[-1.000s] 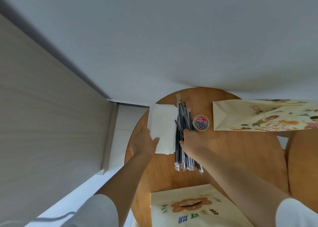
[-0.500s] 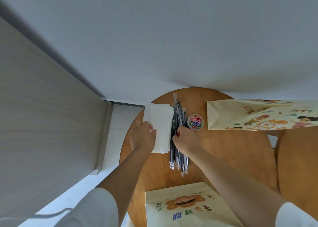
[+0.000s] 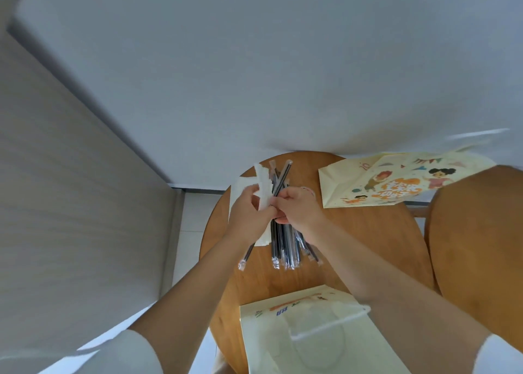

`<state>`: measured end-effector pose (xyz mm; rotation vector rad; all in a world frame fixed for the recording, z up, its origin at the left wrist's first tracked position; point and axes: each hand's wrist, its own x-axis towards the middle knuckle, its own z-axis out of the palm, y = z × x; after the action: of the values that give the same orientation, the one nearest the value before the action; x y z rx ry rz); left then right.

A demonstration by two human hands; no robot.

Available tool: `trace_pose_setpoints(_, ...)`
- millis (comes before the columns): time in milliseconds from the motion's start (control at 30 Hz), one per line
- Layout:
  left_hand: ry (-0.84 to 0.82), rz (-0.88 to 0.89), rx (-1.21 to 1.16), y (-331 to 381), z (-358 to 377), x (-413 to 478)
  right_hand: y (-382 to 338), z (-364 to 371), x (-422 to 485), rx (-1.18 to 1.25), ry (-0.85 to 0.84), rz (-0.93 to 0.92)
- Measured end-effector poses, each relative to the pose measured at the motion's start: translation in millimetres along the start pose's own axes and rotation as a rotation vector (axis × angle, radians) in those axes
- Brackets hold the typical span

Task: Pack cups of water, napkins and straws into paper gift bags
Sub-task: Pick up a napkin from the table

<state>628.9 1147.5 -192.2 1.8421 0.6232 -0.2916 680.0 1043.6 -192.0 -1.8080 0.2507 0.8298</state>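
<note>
My left hand [image 3: 247,215] grips a folded white napkin [image 3: 262,185], held up above the round wooden table [image 3: 353,246]. My right hand [image 3: 300,208] is pressed against it and pinches one black wrapped straw [image 3: 283,175], which slants from upper right to lower left under both hands. The remaining wrapped straws [image 3: 285,250] lie in a pile on the table below the hands. Left of them a corner of the napkin stack [image 3: 236,193] shows. A cream paper gift bag [image 3: 305,337] with a white handle is at the near edge.
A second printed gift bag [image 3: 390,184] lies flat at the table's far right. A small tub of clips [image 3: 310,191] peeks out behind my right hand. Another round wooden table [image 3: 481,246] stands close on the right. Wall and floor lie to the left.
My left hand has lifted a napkin off the stack and my right hand a straw off the pile. Both hands have come together above the table. The near bag now shows its handle.
</note>
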Motion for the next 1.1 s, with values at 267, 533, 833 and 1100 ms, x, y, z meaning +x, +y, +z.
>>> trace_pose_setpoints(267,-0.022,0.249,-0.002,37.8,-10.7,-64.9,-24.5,-31.6,-74.0,0.039,0.074,-0.211)
trace_pose_setpoints(533,-0.039,0.252,-0.097,72.5,-6.7,-164.7,-39.2,-65.6,-179.8,0.002,-0.082,-0.464)
trace_pose_setpoints(833,0.516,0.283,0.194,29.7,16.8,-250.4,-32.9,-112.0,-255.3,-0.358,0.382,-0.885)
trace_pose_setpoints(1100,0.108,0.113,0.833,-23.0,40.1,-272.3,18.8,-102.3,-294.6,-0.428,0.268,-0.891)
